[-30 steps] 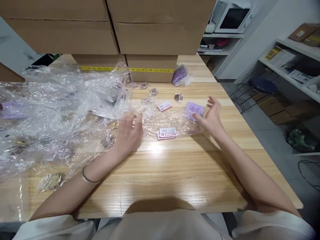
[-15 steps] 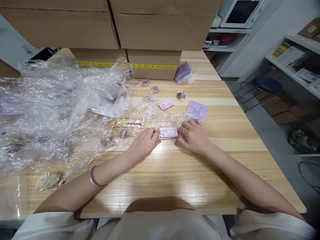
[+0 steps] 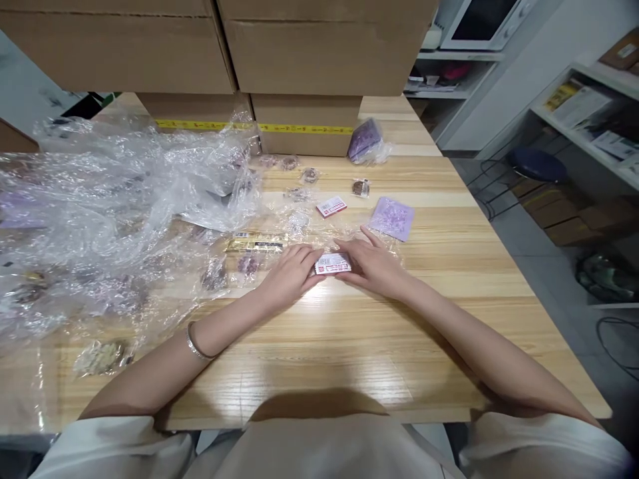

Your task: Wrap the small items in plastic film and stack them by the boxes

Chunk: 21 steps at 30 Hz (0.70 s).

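A small flat white-and-red packet (image 3: 333,264) lies in front of me, a hand at each end. My left hand (image 3: 292,274) grips its left end between thumb and fingers. At the right end, my right hand (image 3: 373,267) has its thumb and fingers around the edge, with one finger raised. Just beyond, a similar white-and-red packet (image 3: 331,206) rests on the table. A purple square packet (image 3: 392,218) sits behind my right hand, and a gold stick-shaped sachet (image 3: 257,243) is near my left hand. Clear film lies around and behind the held packet.
Crumpled clear plastic wrap (image 3: 124,179) covers the table's left side, with several small wrapped pieces around it. Stacked cardboard boxes (image 3: 319,60) stand at the back. A purple wrapped bundle (image 3: 366,141) leans near them. A blue stool (image 3: 536,166) stands right of the wooden table (image 3: 449,266).
My right hand has moved left and taken a fuller hold of the packet's right end, with a finger lifting. My left hand covers more of the left end. The packet has shifted slightly left.
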Tool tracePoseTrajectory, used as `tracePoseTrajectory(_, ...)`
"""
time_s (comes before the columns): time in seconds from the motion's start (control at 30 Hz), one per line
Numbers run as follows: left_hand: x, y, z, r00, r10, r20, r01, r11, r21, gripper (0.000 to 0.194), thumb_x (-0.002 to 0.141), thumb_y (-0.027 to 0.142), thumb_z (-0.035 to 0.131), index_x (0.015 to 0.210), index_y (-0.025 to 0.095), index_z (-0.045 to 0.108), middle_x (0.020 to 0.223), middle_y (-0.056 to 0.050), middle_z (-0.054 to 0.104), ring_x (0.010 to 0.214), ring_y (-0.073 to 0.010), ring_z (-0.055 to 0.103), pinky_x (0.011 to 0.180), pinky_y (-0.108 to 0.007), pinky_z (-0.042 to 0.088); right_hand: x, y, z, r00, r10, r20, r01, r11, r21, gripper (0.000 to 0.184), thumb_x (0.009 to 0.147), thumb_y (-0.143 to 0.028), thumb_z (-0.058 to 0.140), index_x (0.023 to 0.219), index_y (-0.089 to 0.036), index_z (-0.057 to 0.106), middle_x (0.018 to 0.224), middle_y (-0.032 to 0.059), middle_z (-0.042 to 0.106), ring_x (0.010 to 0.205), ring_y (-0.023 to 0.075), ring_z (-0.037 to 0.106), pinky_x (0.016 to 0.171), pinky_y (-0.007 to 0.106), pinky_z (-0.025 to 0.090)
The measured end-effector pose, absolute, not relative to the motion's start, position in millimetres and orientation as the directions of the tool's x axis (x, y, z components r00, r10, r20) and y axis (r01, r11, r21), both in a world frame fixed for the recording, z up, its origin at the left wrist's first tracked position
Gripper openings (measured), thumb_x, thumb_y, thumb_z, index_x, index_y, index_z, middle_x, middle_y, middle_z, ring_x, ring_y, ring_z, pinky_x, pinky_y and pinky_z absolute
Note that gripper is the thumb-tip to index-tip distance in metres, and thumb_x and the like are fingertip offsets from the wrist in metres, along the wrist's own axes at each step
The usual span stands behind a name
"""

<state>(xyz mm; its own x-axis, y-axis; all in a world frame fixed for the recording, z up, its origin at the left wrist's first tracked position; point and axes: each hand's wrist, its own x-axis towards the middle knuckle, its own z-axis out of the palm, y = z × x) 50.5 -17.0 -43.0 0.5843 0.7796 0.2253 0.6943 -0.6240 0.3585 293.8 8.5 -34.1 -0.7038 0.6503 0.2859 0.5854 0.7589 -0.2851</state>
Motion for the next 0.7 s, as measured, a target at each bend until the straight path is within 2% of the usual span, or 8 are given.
tracePoseTrajectory(0.1, 48.0, -19.5, -41.0, 0.614, 0.762, 0.207, 0.658, -0.639, 0.398, 0.044, 0.099, 0.045, 0.049, 0.130, 0.015, 0.053, 0.125, -0.015, 0.060, 0.116, -0.0280, 0.055, 0.101, -0.046, 0.046, 296.8, 7.6, -32.7, -0.723, 0.650, 0.234, 0.568, 0.752, -0.334, 0.050, 0.091, -0.043, 0.064, 0.134, -0.021, 0.052, 0.115, 0.0072, 0.071, 0.109, 0.0247, 0.066, 0.120, 0.055, 0.025)
tracePoseTrajectory(0.2, 44.6, -20.2, -38.3, 0.630, 0.752, 0.196, 0.647, -0.647, 0.404, 0.045, 0.098, 0.043, 0.051, 0.132, 0.015, 0.052, 0.127, -0.015, 0.060, 0.119, -0.0282, 0.054, 0.103, -0.047, 0.044, 303.0, 1.9, -30.8, -0.742, 0.635, 0.214, 0.560, 0.763, -0.322, 0.049, 0.094, -0.036, 0.061, 0.138, -0.020, 0.050, 0.125, 0.0097, 0.069, 0.119, 0.0242, 0.063, 0.121, 0.054, 0.024)
tracePoseTrajectory(0.27, 42.4, -18.5, -36.9, 0.642, 0.744, 0.186, 0.641, -0.654, 0.402, 0.045, 0.097, 0.041, 0.053, 0.133, 0.014, 0.052, 0.127, -0.015, 0.061, 0.120, -0.0279, 0.054, 0.105, -0.047, 0.043, 309.7, -1.8, -32.8, -0.746, 0.639, 0.189, 0.580, 0.762, -0.288, 0.052, 0.097, -0.034, 0.056, 0.145, -0.017, 0.044, 0.132, 0.0134, 0.065, 0.130, 0.0252, 0.055, 0.122, 0.054, 0.023)
tracePoseTrajectory(0.4, 36.5, -15.0, -37.2, 0.690, 0.712, 0.131, 0.640, -0.684, 0.349, 0.046, 0.099, 0.040, 0.050, 0.137, 0.014, 0.050, 0.131, -0.015, 0.061, 0.124, -0.0260, 0.055, 0.110, -0.047, 0.039, 329.5, -6.3, -43.6, -0.735, 0.672, 0.087, 0.638, 0.729, -0.247, 0.061, 0.102, -0.039, 0.045, 0.155, -0.017, 0.028, 0.154, 0.0167, 0.041, 0.146, 0.0264, 0.032, 0.121, 0.054, 0.025)
tracePoseTrajectory(0.5, 26.7, -16.4, -38.0, 0.702, 0.709, 0.067, 0.665, -0.687, 0.293, 0.053, 0.101, 0.042, 0.044, 0.147, 0.017, 0.040, 0.147, -0.014, 0.051, 0.139, -0.0268, 0.044, 0.118, -0.051, 0.028, 346.9, -8.2, -52.4, -0.701, 0.710, 0.071, 0.680, 0.695, -0.234, 0.065, 0.102, -0.043, 0.042, 0.159, -0.020, 0.019, 0.161, 0.0145, 0.025, 0.149, 0.0274, 0.020, 0.120, 0.054, 0.025)
tracePoseTrajectory(0.6, 11.3, -17.5, -34.3, 0.677, 0.736, -0.008, 0.719, -0.660, 0.220, 0.055, 0.101, 0.035, 0.040, 0.152, 0.017, 0.035, 0.155, -0.012, 0.042, 0.147, -0.0269, 0.031, 0.122, -0.054, 0.016, 361.1, -9.8, -56.6, -0.671, 0.736, 0.088, 0.710, 0.672, -0.212, 0.063, 0.102, -0.038, 0.042, 0.159, -0.021, 0.020, 0.161, 0.0128, 0.026, 0.149, 0.0274, 0.020, 0.120, 0.053, 0.027)
tracePoseTrajectory(0.7, -5.7, -14.5, -26.3, 0.703, 0.706, -0.084, 0.708, -0.682, 0.185, 0.060, 0.093, 0.021, 0.041, 0.153, 0.016, 0.035, 0.158, -0.009, 0.036, 0.148, -0.0216, 0.029, 0.125, -0.048, 0.011, 366.3, -12.3, -53.4, -0.669, 0.732, 0.128, 0.709, 0.680, -0.184, 0.058, 0.101, -0.026, 0.042, 0.157, -0.022, 0.026, 0.157, 0.0114, 0.035, 0.146, 0.0263, 0.029, 0.120, 0.053, 0.030)
